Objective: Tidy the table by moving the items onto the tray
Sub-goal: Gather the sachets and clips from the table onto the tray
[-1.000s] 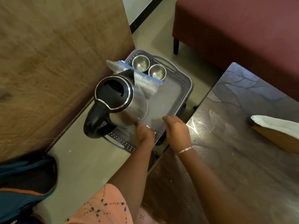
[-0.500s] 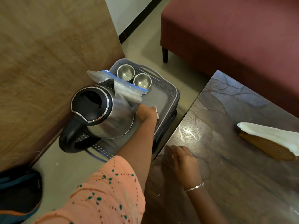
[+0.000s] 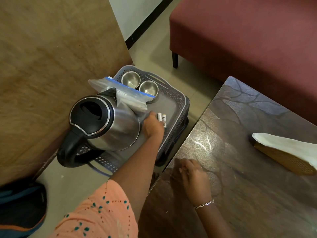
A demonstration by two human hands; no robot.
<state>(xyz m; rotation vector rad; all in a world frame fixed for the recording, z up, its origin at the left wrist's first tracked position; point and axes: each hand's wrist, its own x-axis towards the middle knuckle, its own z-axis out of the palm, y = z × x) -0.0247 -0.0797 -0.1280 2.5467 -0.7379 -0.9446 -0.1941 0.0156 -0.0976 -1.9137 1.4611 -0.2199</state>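
A grey perforated tray [image 3: 182,100] sits on a low stand beside the dark table [image 3: 243,182]. On it stand a steel kettle [image 3: 113,129] with a black handle, two small steel bowls [image 3: 130,79] at the far end, and a clear zip bag [image 3: 131,99] leaning over the kettle's spout. My left hand [image 3: 152,125] reaches onto the tray just right of the kettle and pinches two small white tubes [image 3: 162,118] that lie on the tray floor. My right hand [image 3: 193,177] rests on the table's near left edge with its fingers loosely curled, holding nothing.
A woven item with a white cloth [image 3: 284,150] over it lies at the table's right edge. A dark red sofa [image 3: 248,42] stands behind. A wooden panel [image 3: 51,69] rises left of the tray, and a dark bag [image 3: 20,208] sits on the floor at the lower left.
My left hand moved from the tray's near edge to its middle beside the kettle, and the white tubes now show on the tray floor. My right hand drew back onto the table.
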